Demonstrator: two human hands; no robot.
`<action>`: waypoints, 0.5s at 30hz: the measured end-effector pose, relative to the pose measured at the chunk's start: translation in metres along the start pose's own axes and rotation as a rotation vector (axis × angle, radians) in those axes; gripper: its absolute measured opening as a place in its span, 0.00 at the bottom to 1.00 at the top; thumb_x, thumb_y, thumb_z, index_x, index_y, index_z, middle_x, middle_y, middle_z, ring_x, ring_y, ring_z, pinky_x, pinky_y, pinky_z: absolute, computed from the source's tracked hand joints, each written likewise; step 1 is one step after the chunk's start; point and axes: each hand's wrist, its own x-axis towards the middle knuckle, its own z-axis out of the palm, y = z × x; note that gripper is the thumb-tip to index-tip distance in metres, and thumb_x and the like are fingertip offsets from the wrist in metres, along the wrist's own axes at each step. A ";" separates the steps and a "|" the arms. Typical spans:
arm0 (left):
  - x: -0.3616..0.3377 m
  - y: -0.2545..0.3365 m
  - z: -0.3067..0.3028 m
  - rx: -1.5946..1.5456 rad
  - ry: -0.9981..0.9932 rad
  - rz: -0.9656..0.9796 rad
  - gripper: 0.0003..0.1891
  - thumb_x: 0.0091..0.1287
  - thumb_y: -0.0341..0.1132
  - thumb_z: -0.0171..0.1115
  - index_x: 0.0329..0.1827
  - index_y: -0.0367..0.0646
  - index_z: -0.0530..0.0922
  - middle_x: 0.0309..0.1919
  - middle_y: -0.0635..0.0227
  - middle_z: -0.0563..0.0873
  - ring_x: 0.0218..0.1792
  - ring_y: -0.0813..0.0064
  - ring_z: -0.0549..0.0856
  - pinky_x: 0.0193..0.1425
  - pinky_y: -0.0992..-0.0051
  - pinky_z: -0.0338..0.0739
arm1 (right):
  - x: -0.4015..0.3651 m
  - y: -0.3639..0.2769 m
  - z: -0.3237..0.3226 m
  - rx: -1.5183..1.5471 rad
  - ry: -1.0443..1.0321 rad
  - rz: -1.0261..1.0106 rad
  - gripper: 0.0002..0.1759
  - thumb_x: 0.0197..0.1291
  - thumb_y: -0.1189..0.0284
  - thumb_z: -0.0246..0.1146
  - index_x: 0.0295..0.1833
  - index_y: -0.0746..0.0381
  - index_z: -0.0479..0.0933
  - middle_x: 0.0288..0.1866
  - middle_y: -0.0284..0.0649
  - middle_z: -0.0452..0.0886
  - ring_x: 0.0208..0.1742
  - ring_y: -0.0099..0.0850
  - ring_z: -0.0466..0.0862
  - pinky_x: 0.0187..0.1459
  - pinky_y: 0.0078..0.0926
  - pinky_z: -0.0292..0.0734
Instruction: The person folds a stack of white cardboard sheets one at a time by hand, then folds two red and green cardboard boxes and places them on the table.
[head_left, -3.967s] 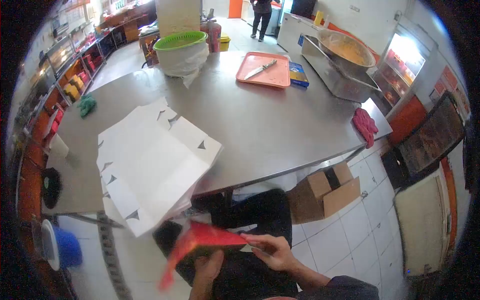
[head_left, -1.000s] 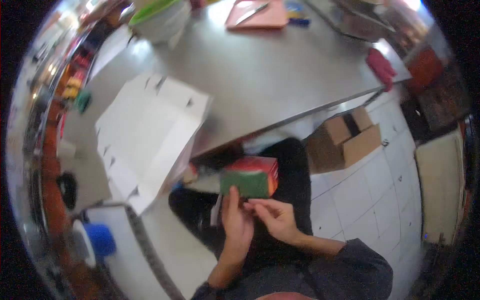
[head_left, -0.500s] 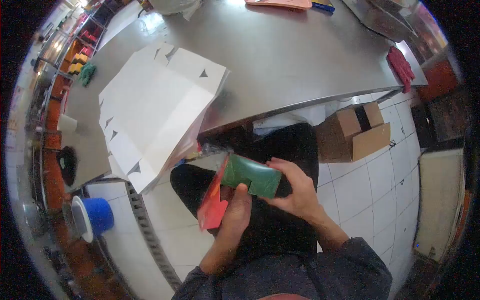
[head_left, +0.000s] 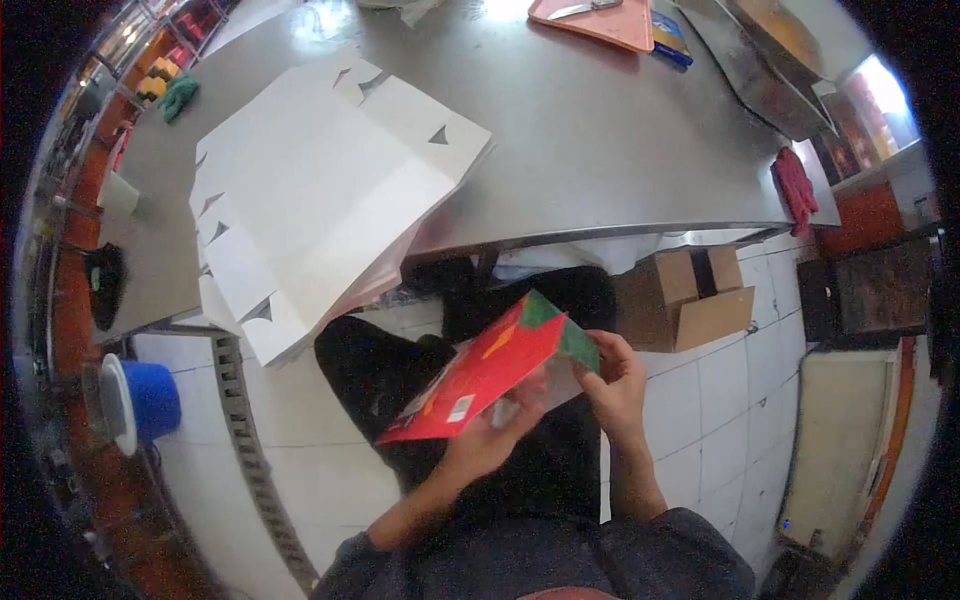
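A red and green cardboard box [head_left: 480, 375], partly folded, is held over my lap, with a small white label near its lower edge. My left hand [head_left: 485, 440] grips it from below; some of the fingers are behind the red panel. On the right, my right hand [head_left: 618, 385] pinches the green end of the box between thumb and fingers. Past the box, a stack of flat white die-cut cardboard sheets [head_left: 320, 190] lies on the steel table [head_left: 590, 150], its near corner overhanging the edge.
An opened brown carton [head_left: 690, 300] stands on the tiled floor to the right. A blue bucket [head_left: 150, 400] is at the left. On the table are a pink tray [head_left: 590, 25] with a knife [head_left: 583, 9], a red cloth [head_left: 795, 190] and a green cloth [head_left: 178, 97].
The box has turned so its red panel faces up and its green end points right. My left hand has moved beneath it. The view has shifted slightly.
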 end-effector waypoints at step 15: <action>-0.029 0.101 -0.059 0.432 -0.176 0.659 0.06 0.56 0.30 0.70 0.35 0.40 0.85 0.29 0.63 0.85 0.29 0.71 0.82 0.32 0.73 0.74 | 0.104 -0.100 -0.093 0.633 0.368 -0.123 0.29 0.66 0.55 0.58 0.64 0.63 0.67 0.55 0.37 0.78 0.51 0.30 0.79 0.52 0.30 0.76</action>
